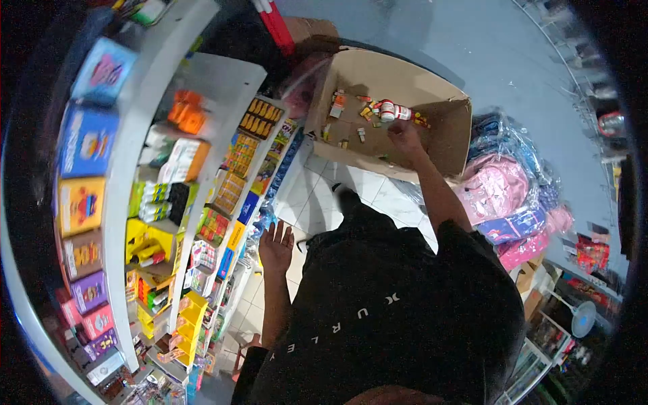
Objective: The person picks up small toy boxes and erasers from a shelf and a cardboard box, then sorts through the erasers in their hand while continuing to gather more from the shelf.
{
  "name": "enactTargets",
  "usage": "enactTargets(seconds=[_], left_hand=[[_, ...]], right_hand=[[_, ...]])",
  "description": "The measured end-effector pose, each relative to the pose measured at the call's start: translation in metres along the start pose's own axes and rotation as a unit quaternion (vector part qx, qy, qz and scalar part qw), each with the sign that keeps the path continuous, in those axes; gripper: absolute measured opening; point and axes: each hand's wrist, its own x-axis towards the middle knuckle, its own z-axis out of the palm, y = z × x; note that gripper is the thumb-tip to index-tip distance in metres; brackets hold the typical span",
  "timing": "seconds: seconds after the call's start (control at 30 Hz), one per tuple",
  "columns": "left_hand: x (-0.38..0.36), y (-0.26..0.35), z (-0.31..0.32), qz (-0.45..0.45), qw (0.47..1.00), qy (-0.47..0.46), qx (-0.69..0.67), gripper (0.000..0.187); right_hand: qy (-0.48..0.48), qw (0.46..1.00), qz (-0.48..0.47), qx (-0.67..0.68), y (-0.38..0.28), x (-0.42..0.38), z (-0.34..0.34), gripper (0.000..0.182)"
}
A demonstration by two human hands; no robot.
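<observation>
A large open cardboard box stands on the tiled floor at the upper middle. Inside it lie white bottles with red markings, an orange-and-white small box and several small yellow and red packs. My right hand reaches over the near side of the box, close below the bottles, its fingers curled; what they hold, if anything, is hidden. My left hand hangs palm up beside the shelves, fingers apart and holding nothing.
Shelves full of boxed and packaged goods run down the left side. Plastic-wrapped pink and blue bags are piled right of the box. A fan stands at the lower right. White floor tiles show between shelves and box.
</observation>
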Motion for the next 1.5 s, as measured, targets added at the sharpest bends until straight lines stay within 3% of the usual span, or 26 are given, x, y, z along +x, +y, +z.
enactTargets(seconds=[0.07, 0.2, 0.3, 0.47, 0.73, 0.77, 0.87, 0.9, 1.0, 1.1, 1.17, 1.23, 1.27, 1.33, 1.5], left_hand=[[0.006, -0.013, 0.013, -0.007, 1.000, -0.008, 0.010, 0.041], [0.004, -0.039, 0.035, -0.005, 0.998, 0.060, 0.015, 0.051], [-0.003, -0.056, 0.030, -0.028, 0.995, 0.094, 0.025, 0.053], [-0.022, -0.072, 0.021, -0.052, 0.983, 0.178, 0.008, 0.048], [-0.023, -0.084, 0.009, -0.064, 0.960, 0.273, 0.011, 0.054], [-0.021, -0.087, -0.008, -0.059, 0.968, 0.241, -0.024, 0.055], [-0.019, -0.088, 0.009, -0.064, 0.963, 0.261, -0.004, 0.054], [-0.018, -0.089, 0.010, -0.066, 0.964, 0.256, -0.003, 0.054], [-0.011, -0.090, 0.012, -0.071, 0.968, 0.242, 0.007, 0.053], [-0.007, -0.090, 0.013, -0.073, 0.970, 0.229, 0.024, 0.053], [-0.006, -0.090, 0.004, -0.071, 0.973, 0.219, 0.034, 0.053], [-0.009, -0.090, -0.003, -0.071, 0.970, 0.230, 0.023, 0.053], [-0.010, -0.090, -0.006, -0.071, 0.969, 0.235, 0.017, 0.053], [-0.011, -0.089, -0.010, -0.070, 0.967, 0.245, 0.006, 0.052], [-0.018, -0.088, 0.000, -0.065, 0.957, 0.281, -0.012, 0.045]], right_hand=[[-0.135, 0.965, -0.113, -0.197, 0.059, 0.010, 0.028, 0.020], [-0.331, 0.917, -0.017, -0.220, 0.106, 0.017, 0.068, 0.022], [-0.332, 0.927, 0.009, -0.176, 0.115, 0.029, 0.096, 0.023], [-0.256, 0.961, 0.022, -0.105, 0.088, 0.076, 0.144, 0.026], [-0.178, 0.976, 0.035, -0.124, 0.090, 0.113, 0.213, 0.030], [-0.169, 0.979, 0.032, -0.110, 0.094, 0.114, 0.217, 0.031], [-0.140, 0.988, 0.067, 0.022, 0.111, 0.112, 0.219, 0.033], [-0.129, 0.977, 0.129, 0.108, 0.109, 0.112, 0.210, 0.031], [-0.268, 0.845, 0.284, 0.364, 0.086, 0.108, 0.165, 0.029], [-0.304, 0.606, 0.371, 0.635, 0.136, 0.087, 0.211, 0.028], [-0.355, 0.607, 0.437, 0.560, 0.092, 0.096, 0.171, 0.026], [-0.350, 0.779, 0.238, 0.462, 0.086, 0.096, 0.175, 0.022], [-0.289, 0.885, -0.014, 0.365, 0.107, 0.092, 0.202, 0.019], [-0.283, 0.909, -0.114, 0.284, 0.113, 0.102, 0.224, 0.018], [-0.346, 0.920, -0.023, 0.181, 0.060, 0.118, 0.218, 0.024]])
